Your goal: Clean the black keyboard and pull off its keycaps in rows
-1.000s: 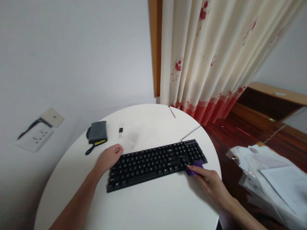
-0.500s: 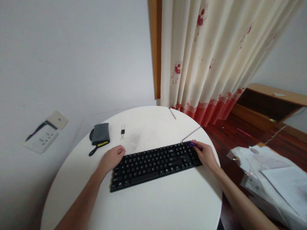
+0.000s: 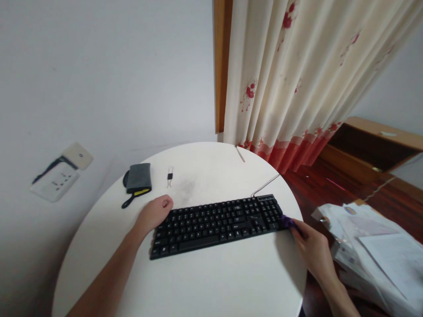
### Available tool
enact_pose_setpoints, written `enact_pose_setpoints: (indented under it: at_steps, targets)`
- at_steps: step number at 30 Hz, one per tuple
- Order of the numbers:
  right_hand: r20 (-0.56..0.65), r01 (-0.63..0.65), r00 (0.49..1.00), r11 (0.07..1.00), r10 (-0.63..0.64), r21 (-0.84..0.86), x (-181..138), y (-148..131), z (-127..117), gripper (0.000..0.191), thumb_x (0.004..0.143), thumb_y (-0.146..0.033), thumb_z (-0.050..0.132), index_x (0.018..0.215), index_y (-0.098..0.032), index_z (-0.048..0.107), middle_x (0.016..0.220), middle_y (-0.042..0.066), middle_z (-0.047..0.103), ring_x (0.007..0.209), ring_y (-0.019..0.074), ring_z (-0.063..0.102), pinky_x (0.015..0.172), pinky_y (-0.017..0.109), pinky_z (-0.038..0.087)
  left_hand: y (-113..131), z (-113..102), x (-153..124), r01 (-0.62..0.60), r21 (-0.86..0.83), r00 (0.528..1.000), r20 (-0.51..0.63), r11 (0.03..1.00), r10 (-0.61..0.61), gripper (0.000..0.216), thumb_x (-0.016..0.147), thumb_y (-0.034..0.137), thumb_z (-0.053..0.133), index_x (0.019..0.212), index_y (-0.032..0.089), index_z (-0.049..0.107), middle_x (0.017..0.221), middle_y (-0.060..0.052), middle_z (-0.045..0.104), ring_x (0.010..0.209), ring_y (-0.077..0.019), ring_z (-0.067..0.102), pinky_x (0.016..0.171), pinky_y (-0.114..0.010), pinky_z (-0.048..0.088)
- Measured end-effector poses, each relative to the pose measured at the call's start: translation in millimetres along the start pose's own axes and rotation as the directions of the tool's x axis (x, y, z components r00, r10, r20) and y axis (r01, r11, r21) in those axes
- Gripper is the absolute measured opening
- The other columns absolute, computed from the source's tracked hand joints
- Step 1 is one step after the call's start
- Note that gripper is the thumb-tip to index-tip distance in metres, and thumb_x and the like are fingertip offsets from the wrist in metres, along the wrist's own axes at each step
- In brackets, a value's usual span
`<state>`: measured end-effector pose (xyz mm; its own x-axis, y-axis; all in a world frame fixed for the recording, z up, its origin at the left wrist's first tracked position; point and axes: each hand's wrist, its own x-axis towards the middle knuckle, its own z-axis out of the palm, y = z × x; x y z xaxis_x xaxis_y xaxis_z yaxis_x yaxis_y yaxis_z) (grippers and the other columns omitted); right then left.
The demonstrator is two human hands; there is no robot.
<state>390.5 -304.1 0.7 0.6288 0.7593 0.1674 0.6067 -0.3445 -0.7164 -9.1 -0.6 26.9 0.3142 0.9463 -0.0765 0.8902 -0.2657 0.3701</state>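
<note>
On the white round table (image 3: 205,281) lies a black keyboard (image 3: 214,226). My left hand (image 3: 155,213) is closed in a fist at the keyboard's upper left corner and hides part of it. Nothing shows between its fingers. My right hand (image 3: 309,242) is closed around a small dark purple thing (image 3: 288,221), whose kind I cannot make out. That purple thing touches or nearly touches the keyboard's right end, by the number keys. Beyond the keyboard lies a black binder clip (image 3: 170,176), and left of it a folded grey cloth pouch (image 3: 139,178) with a black loop.
A thin stick (image 3: 240,154) lies by the far table edge. The keyboard cable (image 3: 266,185) runs off the right side. Grey dust or a smudge (image 3: 187,189) marks the tabletop. Plastic bags with papers (image 3: 373,246) stand to the right; a curtain (image 3: 280,88) hangs behind.
My right hand has moved right and toward me with the purple thing, from the keyboard's top right corner to its right edge. My left hand has stayed at the left corner.
</note>
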Motion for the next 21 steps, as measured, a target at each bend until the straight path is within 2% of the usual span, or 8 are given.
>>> enact_pose_setpoints:
  at_steps: [2, 5, 9, 12, 16, 21]
  targets:
    - [-0.004, -0.009, 1.0, 1.0, 0.009, -0.001, 5.3, 3.2, -7.8, 0.04, 0.088, -0.042, 0.054, 0.111, -0.015, 0.073, 0.103, 0.011, 0.077, 0.088, 0.0276, 0.073, 0.076, 0.033, 0.056, 0.8, -0.3, -0.5, -0.002, 0.002, 1.0, -0.001, 1.0, 0.002, 0.021, 0.086, 0.032, 0.043, 0.077, 0.022, 0.059, 0.071, -0.001, 0.065, 0.071, -0.019, 0.06, 0.063, -0.026, 0.035]
    - [-0.102, -0.016, 0.995, 0.999, 0.012, -0.035, 30.9, 0.8, -9.1, 0.039, 0.086, -0.04, 0.053, 0.107, -0.014, 0.074, 0.094, 0.011, 0.078, 0.084, 0.0279, 0.073, 0.073, 0.033, 0.055, 1.6, -1.1, -0.7, -0.006, 0.01, 1.0, -0.002, 1.0, 0.006, 0.021, 0.086, 0.031, 0.043, 0.078, 0.022, 0.06, 0.072, -0.001, 0.065, 0.072, -0.0192, 0.06, 0.064, -0.026, 0.035]
    - [-0.085, 0.074, 0.993, 0.993, -0.082, -0.094, 68.5, -22.5, 13.1, 0.034, 0.085, -0.03, 0.049, 0.103, -0.015, 0.075, 0.095, 0.011, 0.077, 0.085, 0.027, 0.071, 0.077, 0.035, 0.052, 1.7, -2.4, -1.5, -0.005, -0.002, 1.0, 0.005, 1.0, 0.005, 0.02, 0.087, 0.03, 0.044, 0.079, 0.022, 0.06, 0.074, -0.001, 0.067, 0.074, -0.0198, 0.062, 0.065, -0.026, 0.036]
    - [-0.076, 0.115, 0.988, 0.965, -0.137, -0.238, 80.3, -45.5, 33.7, 0.033, 0.086, -0.023, 0.045, 0.102, -0.018, 0.074, 0.099, 0.01, 0.075, 0.087, 0.026, 0.068, 0.079, 0.036, 0.049, 1.7, -2.9, -2.4, -0.007, -0.018, 1.0, 0.005, 1.0, 0.007, 0.019, 0.086, 0.029, 0.045, 0.08, 0.022, 0.061, 0.076, -0.001, 0.069, 0.075, -0.0201, 0.063, 0.066, -0.026, 0.037]
    - [0.022, 0.283, 0.956, 0.907, -0.291, -0.312, 79.5, -63.4, 46.8, 0.03, 0.085, -0.016, 0.044, 0.098, -0.018, 0.071, 0.098, 0.009, 0.071, 0.094, 0.0258, 0.061, 0.085, 0.037, 0.046, 2.0, -2.3, -2.3, -0.004, -0.025, 1.0, 0.003, 1.0, 0.004, 0.018, 0.088, 0.027, 0.045, 0.08, 0.021, 0.061, 0.075, -0.002, 0.068, 0.074, -0.0195, 0.062, 0.065, -0.026, 0.036]
    - [0.175, 0.434, 0.896, 0.887, -0.408, -0.158, 76.2, -72.5, 51.1, 0.029, 0.083, -0.008, 0.043, 0.097, -0.017, 0.067, 0.095, 0.008, 0.068, 0.095, 0.0234, 0.058, 0.088, 0.035, 0.045, 2.2, -1.1, -1.3, -0.016, -0.011, 1.0, 0.01, 1.0, 0.016, 0.019, 0.088, 0.028, 0.045, 0.078, 0.021, 0.06, 0.075, -0.002, 0.067, 0.073, -0.0191, 0.061, 0.065, -0.026, 0.036]
